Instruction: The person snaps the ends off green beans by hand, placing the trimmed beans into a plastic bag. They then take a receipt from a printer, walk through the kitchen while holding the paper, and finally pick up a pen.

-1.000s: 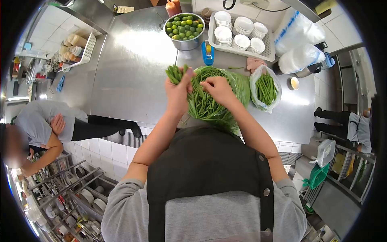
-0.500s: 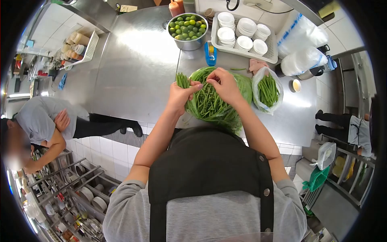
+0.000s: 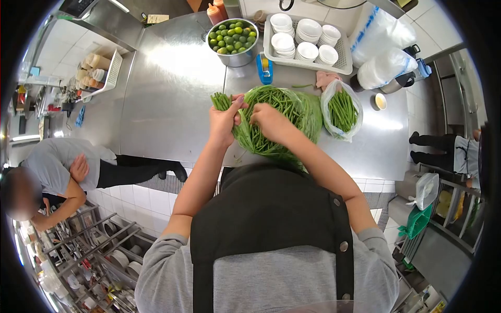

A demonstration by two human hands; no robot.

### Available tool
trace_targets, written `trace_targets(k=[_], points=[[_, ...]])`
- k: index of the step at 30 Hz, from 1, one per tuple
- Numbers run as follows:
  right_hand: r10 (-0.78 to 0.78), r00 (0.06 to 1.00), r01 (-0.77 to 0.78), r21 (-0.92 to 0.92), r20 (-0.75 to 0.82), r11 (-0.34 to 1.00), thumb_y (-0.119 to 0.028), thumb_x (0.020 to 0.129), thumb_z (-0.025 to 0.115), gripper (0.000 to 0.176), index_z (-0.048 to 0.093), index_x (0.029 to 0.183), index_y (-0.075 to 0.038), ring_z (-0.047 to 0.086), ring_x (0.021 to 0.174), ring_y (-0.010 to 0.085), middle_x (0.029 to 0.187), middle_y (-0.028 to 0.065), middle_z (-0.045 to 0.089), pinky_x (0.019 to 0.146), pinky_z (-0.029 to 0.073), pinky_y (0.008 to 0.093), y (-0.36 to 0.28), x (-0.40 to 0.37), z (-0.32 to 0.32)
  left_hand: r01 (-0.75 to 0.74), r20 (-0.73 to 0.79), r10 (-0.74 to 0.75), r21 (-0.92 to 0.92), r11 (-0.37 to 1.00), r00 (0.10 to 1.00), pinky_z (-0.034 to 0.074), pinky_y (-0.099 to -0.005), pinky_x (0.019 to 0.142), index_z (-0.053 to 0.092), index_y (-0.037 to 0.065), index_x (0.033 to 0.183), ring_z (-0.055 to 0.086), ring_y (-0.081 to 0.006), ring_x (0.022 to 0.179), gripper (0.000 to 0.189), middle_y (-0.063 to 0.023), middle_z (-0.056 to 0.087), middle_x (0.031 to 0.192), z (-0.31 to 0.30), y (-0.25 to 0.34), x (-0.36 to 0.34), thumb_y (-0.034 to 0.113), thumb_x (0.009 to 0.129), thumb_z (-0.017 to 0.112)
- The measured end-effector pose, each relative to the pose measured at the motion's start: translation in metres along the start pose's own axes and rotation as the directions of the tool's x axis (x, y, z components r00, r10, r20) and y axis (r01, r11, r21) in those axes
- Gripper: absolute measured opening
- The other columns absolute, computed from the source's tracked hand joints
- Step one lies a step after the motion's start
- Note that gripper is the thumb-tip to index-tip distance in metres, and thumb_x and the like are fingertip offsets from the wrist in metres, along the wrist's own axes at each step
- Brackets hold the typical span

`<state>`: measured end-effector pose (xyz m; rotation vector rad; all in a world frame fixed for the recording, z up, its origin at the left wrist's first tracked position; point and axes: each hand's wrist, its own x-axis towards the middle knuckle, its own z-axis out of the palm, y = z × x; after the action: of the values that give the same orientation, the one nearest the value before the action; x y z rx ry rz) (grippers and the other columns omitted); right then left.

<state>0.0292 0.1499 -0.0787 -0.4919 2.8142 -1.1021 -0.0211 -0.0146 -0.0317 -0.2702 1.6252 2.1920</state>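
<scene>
My left hand [image 3: 224, 121] is closed round a bunch of green beans [image 3: 221, 100], whose ends stick out past the fingers at the left. Just to its right, my right hand [image 3: 269, 121] is over the large open plastic bag [image 3: 311, 116] of green beans, its fingers curled down among them; whatever they grip is hidden. A smaller clear bag [image 3: 359, 117] with more green beans stands to the right of the large one.
Behind the bags are a metal pot [image 3: 237, 59] of green limes, a blue tape dispenser [image 3: 265, 70] and a white basket [image 3: 342, 63] of stacked white bowls. A small cup [image 3: 380, 101] is at the right. One person [image 3: 68, 167] bends at the left; another [image 3: 459, 155] stands far right.
My right hand has moved down and left onto the beans in the large bag. My left hand still holds its bunch. The whole view has shifted slightly.
</scene>
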Motion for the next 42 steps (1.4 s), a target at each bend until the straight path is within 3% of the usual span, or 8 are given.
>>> trace_targets(k=[7,11,14,17,25,34,38,42], points=[[-0.097,0.991,0.071,-0.240,-0.096,0.968,-0.005,0.083,0.061,0.007,0.064,0.089,-0.005,0.058,0.095,0.0300,0.096,0.0104,0.057,0.084,0.050,0.0420,0.007,0.005,0.020,0.063,-0.005,-0.063,-0.026,0.998,0.998,0.030,-0.0222,0.043,0.069,-0.001,0.104,0.039,-0.0047,0.048,0.021,0.0037,0.048,0.061,-0.016,0.000,-0.006,0.017,0.094,0.071],[-0.191,0.954,0.214,0.079,-0.230,0.974,-0.001,0.084,0.065,0.011,0.061,0.093,-0.005,0.058,0.092,0.0273,0.097,0.0076,0.057,0.078,0.050,0.0385,0.012,0.000,-0.003,0.174,-0.005,-0.174,-0.036,0.984,0.985,0.031,-0.0228,0.042,0.068,0.001,0.099,0.039,-0.0055,0.045,0.020,0.0043,0.048,0.058,-0.019,-0.009,-0.012,0.019,0.093,0.073],[0.189,0.958,-0.066,0.472,-0.218,0.879,0.001,0.087,0.065,0.013,0.060,0.097,-0.005,0.061,0.092,0.0189,0.097,0.0038,0.062,0.080,0.049,0.0319,-0.001,-0.013,-0.032,0.260,0.061,-0.267,0.106,0.960,0.962,0.032,-0.0236,0.041,0.066,0.004,0.095,0.041,-0.0058,0.044,0.019,0.0043,0.049,0.057,0.000,-0.025,-0.055,0.019,0.090,0.076],[0.265,0.925,-0.021,0.664,-0.271,0.748,-0.003,0.093,0.064,0.011,0.060,0.103,-0.006,0.060,0.092,0.0089,0.100,-0.0001,0.065,0.081,0.049,0.0252,0.020,-0.021,-0.039,0.279,0.187,-0.303,0.146,0.949,0.935,0.030,-0.0247,0.041,0.064,0.005,0.094,0.041,-0.0057,0.043,0.016,0.0036,0.050,0.056,0.008,-0.031,-0.076,0.016,0.091,0.075],[0.382,0.869,0.015,0.788,-0.315,0.616,-0.001,0.094,0.064,0.011,0.060,0.104,-0.003,0.060,0.087,0.0058,0.097,0.0004,0.066,0.080,0.048,0.0222,0.011,-0.028,-0.058,0.012,0.081,-0.020,0.099,0.995,0.997,0.029,-0.0231,0.042,0.070,0.001,0.094,0.040,-0.0049,0.044,0.014,0.0023,0.057,0.062,0.030,0.002,-0.040,0.011,0.088,0.078],[0.305,0.903,-0.045,0.639,-0.302,0.768,0.000,0.090,0.066,0.011,0.064,0.101,0.001,0.064,0.083,0.0113,0.094,0.0053,0.068,0.076,0.052,0.0268,-0.020,-0.031,-0.059,-0.534,0.312,0.449,0.296,0.792,0.838,0.043,-0.0179,0.050,0.075,0.000,0.100,0.058,-0.0015,0.065,0.018,-0.0013,0.073,0.101,0.051,-0.003,-0.016,0.005,0.083,0.080],[0.347,0.890,-0.085,0.639,-0.296,0.764,0.001,0.087,0.067,0.008,0.067,0.095,0.001,0.064,0.078,0.0143,0.091,0.0081,0.067,0.073,0.051,0.0284,-0.008,-0.028,-0.049,-0.397,0.189,0.358,0.248,0.884,0.914,0.044,-0.0179,0.051,0.075,0.001,0.095,0.058,-0.0013,0.064,0.014,-0.0018,0.074,0.098,0.051,0.010,-0.021,0.005,0.082,0.080],[0.269,0.936,-0.193,0.310,-0.226,0.931,0.001,0.083,0.068,0.014,0.071,0.097,0.001,0.063,0.073,0.0186,0.089,0.0099,0.065,0.071,0.052,0.0302,0.004,-0.036,-0.052,-0.357,0.113,0.339,0.301,0.884,0.934,0.043,-0.0184,0.050,0.075,0.002,0.089,0.057,-0.0010,0.061,0.010,-0.0017,0.075,0.089,0.036,0.019,-0.013,0.003,0.082,0.081]])
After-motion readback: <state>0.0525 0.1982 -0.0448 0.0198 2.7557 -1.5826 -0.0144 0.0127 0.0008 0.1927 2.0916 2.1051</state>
